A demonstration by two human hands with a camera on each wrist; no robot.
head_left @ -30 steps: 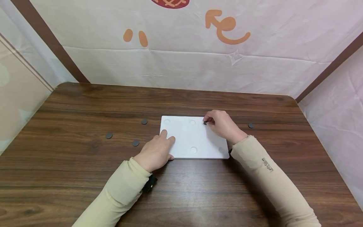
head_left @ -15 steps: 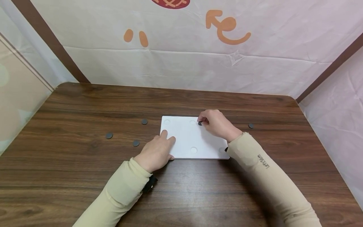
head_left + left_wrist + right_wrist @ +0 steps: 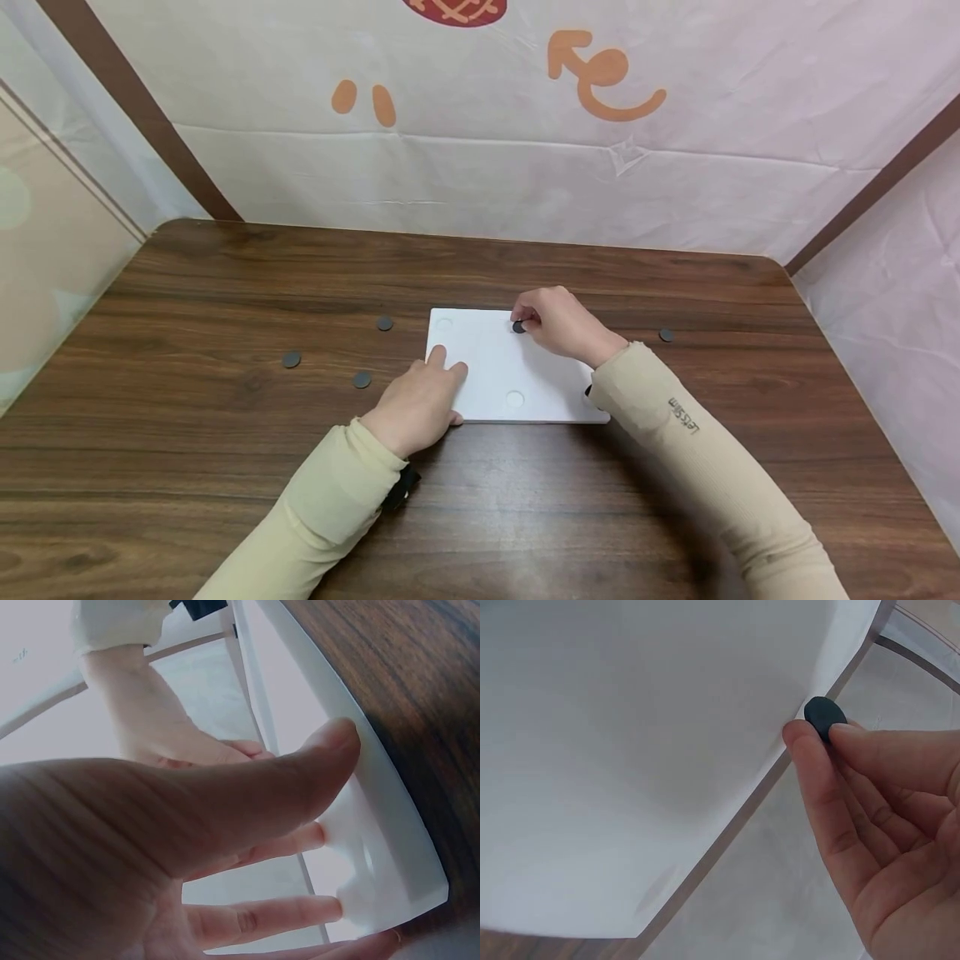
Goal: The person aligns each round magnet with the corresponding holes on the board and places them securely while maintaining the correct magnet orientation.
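Observation:
A white rectangular board (image 3: 487,367) with shallow round recesses lies flat on the table. My left hand (image 3: 422,398) rests on its left part, fingers extended over the top. In the left wrist view the thumb (image 3: 330,750) touches the board near its edge. My right hand (image 3: 561,323) pinches a small dark disc (image 3: 518,327) between thumb and fingers, at the recess in the middle of the far row. The right wrist view has this disc (image 3: 825,718) tilted, at the board's far edge. My right forearm partly hides the board's right side.
Three loose dark discs lie left of the board: one farther back (image 3: 385,323), one far left (image 3: 291,359) and one near my left hand (image 3: 362,380). Another disc (image 3: 666,335) lies to the right. A printed cloth wall (image 3: 480,183) rises behind the wooden table (image 3: 480,517).
My right hand has moved left along the board's far edge with the disc, from near the right corner to the middle recess. The left hand stays in place on the board.

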